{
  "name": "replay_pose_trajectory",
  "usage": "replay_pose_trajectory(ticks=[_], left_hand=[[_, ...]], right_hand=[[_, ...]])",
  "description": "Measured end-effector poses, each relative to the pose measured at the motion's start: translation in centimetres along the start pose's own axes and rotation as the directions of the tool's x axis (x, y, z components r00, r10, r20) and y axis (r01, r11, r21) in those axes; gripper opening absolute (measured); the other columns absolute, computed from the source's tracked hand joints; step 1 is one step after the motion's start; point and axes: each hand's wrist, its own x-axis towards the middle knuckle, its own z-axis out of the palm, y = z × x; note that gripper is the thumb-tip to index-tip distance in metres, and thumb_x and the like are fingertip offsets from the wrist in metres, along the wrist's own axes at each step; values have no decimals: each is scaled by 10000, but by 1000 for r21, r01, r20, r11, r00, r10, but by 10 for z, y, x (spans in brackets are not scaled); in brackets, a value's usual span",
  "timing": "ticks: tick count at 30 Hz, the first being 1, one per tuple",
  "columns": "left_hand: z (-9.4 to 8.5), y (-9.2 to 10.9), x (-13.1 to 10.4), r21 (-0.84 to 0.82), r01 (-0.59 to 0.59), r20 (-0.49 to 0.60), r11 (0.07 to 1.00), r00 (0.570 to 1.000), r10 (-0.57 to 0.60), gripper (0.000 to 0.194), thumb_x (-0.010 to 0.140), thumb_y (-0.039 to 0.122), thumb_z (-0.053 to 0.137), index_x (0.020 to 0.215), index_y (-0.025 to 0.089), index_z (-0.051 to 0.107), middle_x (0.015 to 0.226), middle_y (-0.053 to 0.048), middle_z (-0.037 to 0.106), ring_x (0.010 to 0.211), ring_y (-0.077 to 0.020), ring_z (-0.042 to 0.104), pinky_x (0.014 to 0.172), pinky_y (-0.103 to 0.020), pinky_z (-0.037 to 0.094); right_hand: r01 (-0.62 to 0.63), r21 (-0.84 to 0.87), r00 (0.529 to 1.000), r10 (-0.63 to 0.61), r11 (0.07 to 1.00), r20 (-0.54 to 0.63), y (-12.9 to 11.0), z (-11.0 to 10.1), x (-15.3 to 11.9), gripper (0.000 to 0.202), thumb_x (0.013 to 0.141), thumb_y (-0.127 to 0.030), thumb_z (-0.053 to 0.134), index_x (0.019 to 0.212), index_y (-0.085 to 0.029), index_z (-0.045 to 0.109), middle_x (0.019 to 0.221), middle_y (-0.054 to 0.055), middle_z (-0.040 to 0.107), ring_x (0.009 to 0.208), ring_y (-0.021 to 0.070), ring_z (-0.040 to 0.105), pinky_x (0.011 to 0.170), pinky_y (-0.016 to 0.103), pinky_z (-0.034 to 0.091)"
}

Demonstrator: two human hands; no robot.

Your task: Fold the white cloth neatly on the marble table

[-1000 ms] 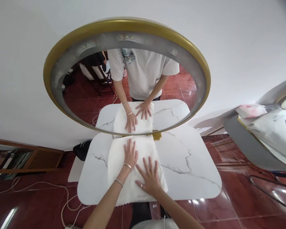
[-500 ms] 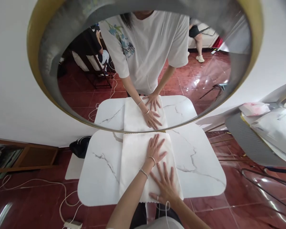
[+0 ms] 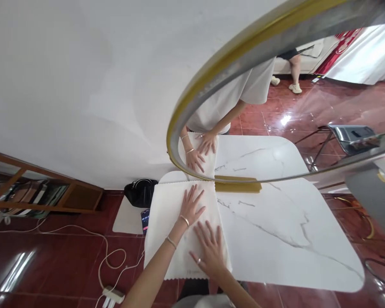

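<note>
A folded white cloth with a scalloped edge (image 3: 170, 205) lies over the left part of the white marble-patterned table (image 3: 276, 231). My left hand (image 3: 191, 205), with two bracelets at the wrist and forearm, rests palm down on its upper half, fingers spread. Below it, my right hand (image 3: 210, 248), wearing a ring, presses flat on the cloth's lower right part, its fingers also apart. Neither hand grips anything. The cloth's left side covers the table's left end.
A large round mirror with a gold rim (image 3: 176, 115) stands over the table's back, on a gold base (image 3: 239, 187). Left are a black bag (image 3: 141, 192), a partly hidden phone (image 3: 145, 220) and a white power strip (image 3: 113, 295) with cables on the floor. A wooden shelf (image 3: 83, 201) stands by the wall.
The cloth has slid left across the table, with both my hands still flat on it. The camera view has shifted, so the mirror appears farther right. The gold base shows more.
</note>
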Motion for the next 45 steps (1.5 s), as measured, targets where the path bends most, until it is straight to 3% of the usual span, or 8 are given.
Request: replay_pose_trajectory(ticks=[7, 17, 22, 24, 28, 34, 40, 45], left_hand=[[1, -15, -15, 52, 130, -8, 990, 992, -130, 626, 887, 494, 511, 1463, 353, 308, 1593, -74, 160, 1457, -347, 113, 1136, -622, 134], [-7, -41, 56, 18, 205, -14, 979, 979, -204, 484, 935, 335, 404, 1419, 326, 395, 1566, -31, 265, 1458, -283, 153, 1154, -624, 68], [-8, -58, 80, -2, 514, -125, 858, 851, -510, 488, 941, 386, 389, 1394, 215, 445, 1537, -137, 306, 1445, -306, 194, 1147, -617, 105], [-10, -69, 76, 3, 545, -138, 839, 831, -539, 501, 933, 418, 411, 1385, 208, 465, 1523, -140, 336, 1435, -301, 228, 1163, -557, 143], [-13, -81, 42, 36, 412, -129, 911, 905, -404, 523, 926, 402, 435, 1418, 226, 426, 1551, -114, 286, 1445, -278, 208, 1171, -488, 175], [-10, -53, 6, 42, 366, -101, 930, 927, -361, 539, 934, 394, 408, 1455, 273, 347, 1578, -107, 205, 1459, -306, 141, 1131, -649, 52], [-14, -52, 38, 6, 365, -78, 931, 928, -364, 541, 887, 508, 479, 1407, 372, 415, 1592, -68, 170, 1464, -330, 86, 1124, -621, 123], [-23, -81, 37, 14, 575, -102, 818, 815, -570, 570, 874, 576, 480, 1404, 372, 422, 1578, -81, 220, 1446, -324, 180, 1100, -568, 232]], right_hand=[[-62, -76, 981, 47, 995, -186, 34, 9, 69, 653, 957, -263, 378, 1522, -112, 86, 1534, 136, 288, 1432, 267, 224, 1119, 462, 302], [-288, -91, 949, 272, 953, -156, 52, 22, 177, 506, 954, -294, 335, 1386, -50, 433, 1432, 179, 446, 1357, 317, 340, 1098, 507, 262], [-400, -79, 915, 393, 913, -85, 62, 30, 226, 408, 958, -301, 324, 1141, -131, 647, 1126, 172, 664, 1080, 325, 568, 961, 534, 361], [-411, -82, 911, 406, 908, -72, 63, 30, 230, 415, 964, -318, 314, 1133, -138, 647, 1128, 171, 662, 1072, 331, 567, 944, 535, 369], [-340, -95, 939, 334, 935, -80, 55, 24, 201, 462, 964, -333, 340, 1323, -99, 512, 1338, 176, 544, 1270, 316, 434, 1063, 510, 285], [-201, -121, 956, 168, 972, -238, 40, 27, 146, 477, 948, -201, 322, 1383, -27, 412, 1436, 205, 428, 1423, 288, 210, 1116, 500, 241], [-220, -96, 965, 201, 971, -170, 52, 27, 183, 505, 897, -154, 348, 1390, -81, 429, 1422, 200, 439, 1372, 319, 290, 1087, 520, 250], [-273, -93, 954, 258, 957, -150, 42, 31, 215, 559, 932, -447, 416, 1418, -170, 420, 1413, 210, 426, 1311, 397, 338, 1038, 577, 253]])
